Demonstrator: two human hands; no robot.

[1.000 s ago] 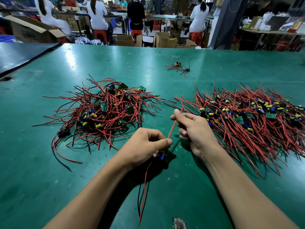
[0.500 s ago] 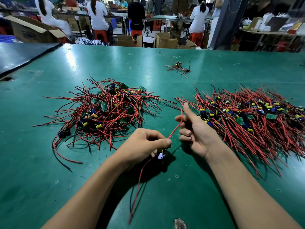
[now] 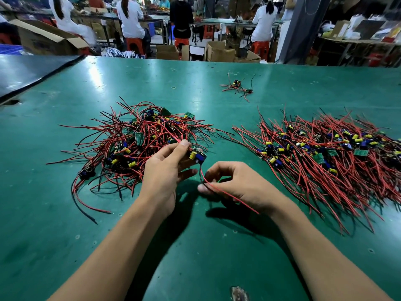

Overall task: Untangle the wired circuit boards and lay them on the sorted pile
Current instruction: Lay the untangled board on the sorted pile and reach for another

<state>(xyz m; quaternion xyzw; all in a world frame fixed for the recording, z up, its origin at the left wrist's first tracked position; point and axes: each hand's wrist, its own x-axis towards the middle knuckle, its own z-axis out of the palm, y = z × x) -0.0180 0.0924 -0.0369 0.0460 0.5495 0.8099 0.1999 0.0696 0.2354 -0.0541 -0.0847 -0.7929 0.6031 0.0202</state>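
Glossy green table [image 3: 282, 83] reflects light; wires [image 3: 227, 195] wear smooth red plastic; boxes [image 3: 167, 52] are matt cardboard.

A wide green table [image 3: 282, 83] holding heaps of wired circuit boards.
A tangled heap [image 3: 138, 144] of red and black wires and small boards lies left of centre; a flatter, spread-out heap [image 3: 325, 153] lies to the right, apart from it. Farther back sits a small wired clump [image 3: 236, 86], a tiny ring [image 3: 173, 88] to its left.

- Overhead light glares white on the green table [image 3: 95, 79], beyond the left hand [image 3: 165, 170].
- Dark shadows pool beneath it and the right hand [image 3: 236, 183].
- Distant workers [image 3: 130, 18] blur; frame edges bow.
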